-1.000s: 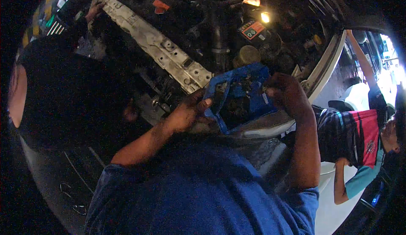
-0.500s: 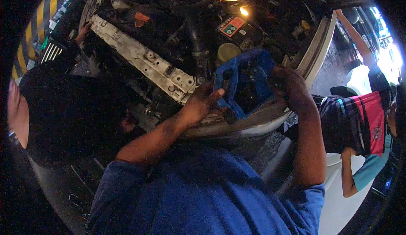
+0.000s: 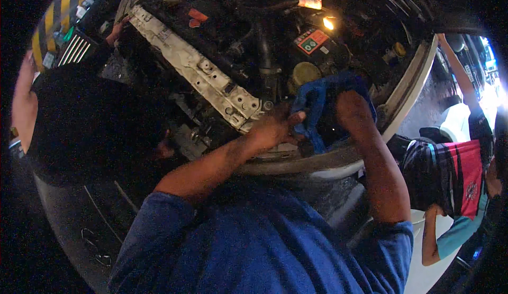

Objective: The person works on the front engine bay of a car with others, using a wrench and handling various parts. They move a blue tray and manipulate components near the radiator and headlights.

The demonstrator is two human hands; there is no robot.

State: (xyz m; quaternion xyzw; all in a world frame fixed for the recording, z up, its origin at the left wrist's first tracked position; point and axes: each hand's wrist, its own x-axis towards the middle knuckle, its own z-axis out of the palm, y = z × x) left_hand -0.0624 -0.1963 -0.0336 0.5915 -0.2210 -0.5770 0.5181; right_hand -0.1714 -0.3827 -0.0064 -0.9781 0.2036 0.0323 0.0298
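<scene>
My left hand (image 3: 276, 127) is closed on the near left edge of a blue plastic bag (image 3: 316, 99), with the thumb showing on top. The bag is held with its mouth spread at the front corner of a car's engine bay. My right hand (image 3: 354, 110) is down inside the mouth of the bag; its fingers are hidden. The inside of the bag is dark, and I cannot make out what lies in it.
A pale metal crossbar (image 3: 201, 72) runs diagonally across the front of the engine bay. A lit lamp (image 3: 328, 23) shines beyond a battery label (image 3: 313, 41). A person in a black cap (image 3: 95, 130) leans in at left; another in a red-and-black shirt (image 3: 450, 175) stands at right.
My right hand has moved from the bag's right edge into its mouth. The left hand keeps its hold on the rim. The whole view has shifted a little.
</scene>
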